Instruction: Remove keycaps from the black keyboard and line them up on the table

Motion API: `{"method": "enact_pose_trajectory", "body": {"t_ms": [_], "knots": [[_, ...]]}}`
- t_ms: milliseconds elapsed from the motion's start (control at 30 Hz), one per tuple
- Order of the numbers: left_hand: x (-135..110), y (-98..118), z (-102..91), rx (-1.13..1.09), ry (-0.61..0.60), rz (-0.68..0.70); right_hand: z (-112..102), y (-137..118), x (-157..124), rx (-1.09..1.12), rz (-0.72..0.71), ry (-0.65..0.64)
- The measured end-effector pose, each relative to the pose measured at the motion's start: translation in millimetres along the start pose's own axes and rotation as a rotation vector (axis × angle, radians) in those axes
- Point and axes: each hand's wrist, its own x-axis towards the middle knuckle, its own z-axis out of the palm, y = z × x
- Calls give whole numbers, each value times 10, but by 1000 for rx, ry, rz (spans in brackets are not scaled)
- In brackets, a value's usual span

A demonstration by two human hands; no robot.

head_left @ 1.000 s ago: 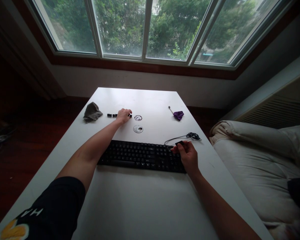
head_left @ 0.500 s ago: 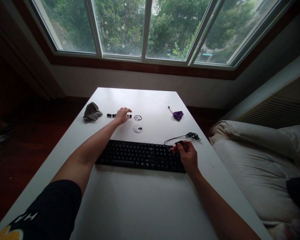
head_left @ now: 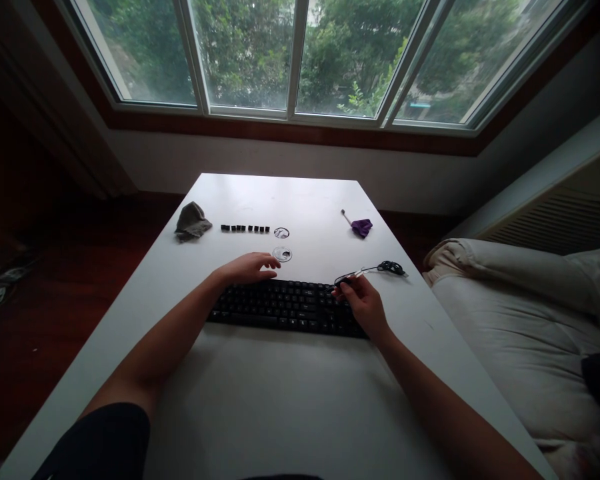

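A black keyboard [head_left: 285,310] lies across the white table in front of me. My left hand [head_left: 253,268] hovers at its upper left edge, fingers apart and nothing in them. Over the keyboard's right end, my right hand [head_left: 365,300] pinches a small black piece [head_left: 341,283]; a thin pale strip shows beside its fingers. What kind of piece it is, I cannot make out. Several small black keycaps [head_left: 245,229] stand in a row beyond my left hand. Two round, patterned discs, a farther one [head_left: 281,233] and a nearer one [head_left: 283,254], lie right of that row.
A crumpled grey cloth [head_left: 193,222] rests at the table's left edge. Toward the far right lie a purple cloth [head_left: 362,228] and a thin brush-like stick [head_left: 347,217]. The keyboard's coiled cable [head_left: 391,267] is near the right edge. A pale couch [head_left: 490,320] stands beside the table.
My left hand has drawn back from the keycap row toward the keyboard, leaving the whole row in sight. My right hand has shifted slightly left and up, with the black piece still in its fingers.
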Motion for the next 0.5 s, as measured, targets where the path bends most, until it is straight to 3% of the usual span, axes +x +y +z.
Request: {"method": "enact_pose_trajectory", "body": {"t_ms": [167, 500], "knots": [[-128, 122, 141, 54, -86, 12, 156, -83, 88, -72, -19, -103], [-203, -67, 99, -3, -225, 64, 358, -249, 254, 25, 14, -139]]}}
